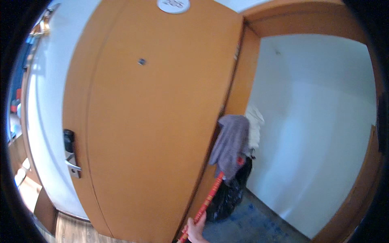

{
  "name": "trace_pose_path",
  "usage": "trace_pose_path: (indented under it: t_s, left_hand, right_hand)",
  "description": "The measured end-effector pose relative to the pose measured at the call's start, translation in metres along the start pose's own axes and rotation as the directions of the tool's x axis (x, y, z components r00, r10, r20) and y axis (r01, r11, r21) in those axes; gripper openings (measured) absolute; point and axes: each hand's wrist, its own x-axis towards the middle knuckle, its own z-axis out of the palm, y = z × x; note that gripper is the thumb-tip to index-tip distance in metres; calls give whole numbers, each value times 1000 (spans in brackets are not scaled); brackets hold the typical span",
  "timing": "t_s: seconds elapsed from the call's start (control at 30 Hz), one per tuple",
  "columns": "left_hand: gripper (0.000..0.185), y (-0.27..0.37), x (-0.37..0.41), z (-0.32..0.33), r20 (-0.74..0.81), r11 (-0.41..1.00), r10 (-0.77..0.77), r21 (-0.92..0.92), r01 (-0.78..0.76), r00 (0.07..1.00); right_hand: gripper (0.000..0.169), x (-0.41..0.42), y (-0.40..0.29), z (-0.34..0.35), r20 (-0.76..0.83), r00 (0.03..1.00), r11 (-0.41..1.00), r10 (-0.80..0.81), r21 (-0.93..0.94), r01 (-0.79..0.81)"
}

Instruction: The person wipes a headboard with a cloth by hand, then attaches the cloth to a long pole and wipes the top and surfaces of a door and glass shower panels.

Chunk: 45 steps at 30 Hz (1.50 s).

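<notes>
My right hand (197, 230) is closed around a red patterned pole (209, 199) at the bottom of the view. The pole slants up and to the right, away from me. A grey-purple cloth (232, 141) hangs over its far end and hides the tip. Just behind the cloth is a bunched white cloth or mop head (254, 126); what holds it up is hidden. Below the cloth, beside the pole, a black plastic bag (226, 200) shows in the doorway; I cannot tell whether it stands on the floor. My left hand is out of view.
An orange-brown wooden door (152, 121) stands open on the left, with a metal handle (73, 165) and a round sign bearing writing (173, 5). The wooden door frame (243, 76) borders the opening. Beyond are a white wall (310, 121) and a blue-stained grey floor (252, 223).
</notes>
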Motion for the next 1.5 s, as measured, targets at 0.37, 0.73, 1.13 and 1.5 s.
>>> trace_pose_path:
  t_s: [0.37, 0.73, 1.13, 1.5]
  left_hand:
    - [18, 4, 34, -17, -375, 753, 589, 577, -317, 716]
    - [18, 143, 51, -33, -520, 761, 640, 532, -371, 566]
    - [32, 98, -55, -132, -624, 786, 560, 609, -110, 546]
    - [23, -142, -212, -267, -848, 922, 145, 303, 242, 510]
  right_hand:
    - [55, 46, -222, 100, 736, 342, 779, -585, 627, -17]
    - [48, 98, -316, 293, 571, 529, 778, -628, 478, 407]
    - [32, 0, -269, 372, 473, 641, 757, -604, 88, 648]
    - [67, -205, -1, 425, 640, 742, 948, -202, -64, 313]
